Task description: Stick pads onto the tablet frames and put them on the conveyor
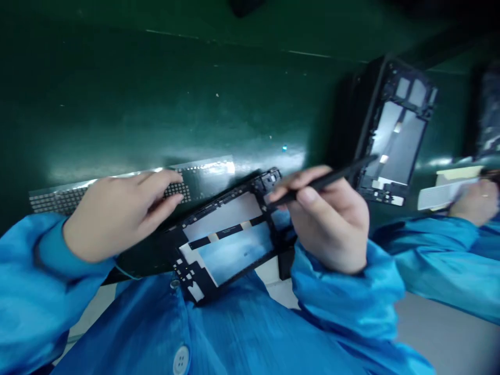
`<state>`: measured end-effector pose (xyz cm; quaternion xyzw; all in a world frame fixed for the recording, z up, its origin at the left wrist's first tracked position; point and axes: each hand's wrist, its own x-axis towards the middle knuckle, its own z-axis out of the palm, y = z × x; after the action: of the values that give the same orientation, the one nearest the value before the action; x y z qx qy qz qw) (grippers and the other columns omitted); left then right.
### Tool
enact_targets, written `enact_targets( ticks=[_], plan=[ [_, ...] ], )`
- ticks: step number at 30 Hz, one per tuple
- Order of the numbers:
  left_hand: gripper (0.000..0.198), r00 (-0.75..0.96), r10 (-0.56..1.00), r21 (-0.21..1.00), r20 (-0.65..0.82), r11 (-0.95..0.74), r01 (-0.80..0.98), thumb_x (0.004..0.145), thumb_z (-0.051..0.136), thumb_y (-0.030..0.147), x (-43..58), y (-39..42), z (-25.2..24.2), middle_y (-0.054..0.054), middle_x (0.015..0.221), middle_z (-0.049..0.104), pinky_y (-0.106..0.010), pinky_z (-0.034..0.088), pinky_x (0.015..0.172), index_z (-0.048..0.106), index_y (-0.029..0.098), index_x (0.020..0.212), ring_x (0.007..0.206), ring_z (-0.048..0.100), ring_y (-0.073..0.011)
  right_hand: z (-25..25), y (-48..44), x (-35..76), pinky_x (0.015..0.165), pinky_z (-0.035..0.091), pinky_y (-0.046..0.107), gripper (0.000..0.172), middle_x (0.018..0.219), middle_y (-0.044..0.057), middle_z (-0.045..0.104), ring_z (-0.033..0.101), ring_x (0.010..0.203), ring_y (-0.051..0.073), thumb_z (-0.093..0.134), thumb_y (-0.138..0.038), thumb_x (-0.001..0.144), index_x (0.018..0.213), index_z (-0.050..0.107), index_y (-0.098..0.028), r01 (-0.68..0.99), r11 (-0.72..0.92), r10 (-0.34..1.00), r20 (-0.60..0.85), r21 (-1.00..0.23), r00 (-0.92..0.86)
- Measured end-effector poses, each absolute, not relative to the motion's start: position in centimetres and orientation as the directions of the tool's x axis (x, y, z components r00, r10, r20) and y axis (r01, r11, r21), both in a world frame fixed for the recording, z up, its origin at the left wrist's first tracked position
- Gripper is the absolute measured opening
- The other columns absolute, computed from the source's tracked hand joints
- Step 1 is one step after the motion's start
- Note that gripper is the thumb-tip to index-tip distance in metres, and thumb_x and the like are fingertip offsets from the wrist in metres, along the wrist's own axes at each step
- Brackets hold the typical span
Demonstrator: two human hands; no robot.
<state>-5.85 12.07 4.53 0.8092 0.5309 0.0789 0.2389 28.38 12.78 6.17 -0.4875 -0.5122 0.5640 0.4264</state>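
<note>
My right hand grips a slim black stick-like tool, whose exact kind I cannot make out. Its lower end is at the upper right part of a phone mid-frame, which lies tilted at the table's near edge with its inside facing up. My left hand lies over a clear sheet of small dark square stickers. Its thumb and index finger are apart, with the tips at the last rows of squares; the other fingers are hidden beneath the hand.
A stack of similar phone frames stands to the right on the green table. Farther right, another person's hand is by a white and yellowish pad. A tiny blue bit lies on the table.
</note>
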Motion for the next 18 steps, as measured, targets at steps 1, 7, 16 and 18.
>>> enact_targets(
  ticks=[1,7,16,18],
  plan=[
    [0.053,0.439,0.893,0.470,-0.099,-0.347,0.812,0.121,0.047,0.062,-5.3,11.1,4.9,-0.008,0.106,0.085,-0.037,0.052,0.061,0.081,0.027,0.143,0.075,0.076,-0.0268,6.5,10.7,29.9,0.079,0.069,0.031,0.013,0.103,0.002,0.089,0.085,0.095,0.021,0.087,-0.042,0.113,0.117,0.084,-0.030,0.073,-0.129,0.987,-0.135,-0.989,-0.083],
    [0.080,0.487,0.868,0.414,-0.092,-0.412,0.812,0.119,0.040,0.078,-1.8,6.6,4.8,-0.026,0.142,0.077,-0.076,0.067,0.109,0.070,0.018,0.160,0.134,0.076,-0.0529,4.6,1.9,34.7,0.087,0.072,0.035,0.009,0.107,0.005,0.086,0.085,0.103,0.022,0.075,-0.039,0.120,0.120,0.078,-0.030,0.290,-0.118,0.993,-0.108,-0.950,0.049],
    [0.096,0.477,0.871,0.403,-0.119,-0.396,0.825,0.112,0.035,0.096,-2.3,7.3,4.1,-0.022,0.135,0.079,-0.065,0.072,0.107,0.072,0.017,0.153,0.128,0.079,-0.0457,1.8,1.2,33.7,0.080,0.071,0.036,0.009,0.108,0.006,0.084,0.086,0.102,0.023,0.068,-0.026,0.122,0.128,0.073,-0.030,0.338,0.107,0.991,0.129,-0.935,0.044],
    [0.099,0.483,0.867,0.396,-0.121,-0.404,0.825,0.112,0.033,0.096,-2.2,7.4,4.3,-0.022,0.134,0.079,-0.063,0.072,0.106,0.071,0.014,0.152,0.126,0.080,-0.0441,1.9,1.3,33.8,0.083,0.071,0.036,0.011,0.108,0.005,0.084,0.085,0.102,0.022,0.068,-0.024,0.122,0.129,0.073,-0.030,0.336,0.114,0.991,0.132,-0.935,0.033]
  ],
)
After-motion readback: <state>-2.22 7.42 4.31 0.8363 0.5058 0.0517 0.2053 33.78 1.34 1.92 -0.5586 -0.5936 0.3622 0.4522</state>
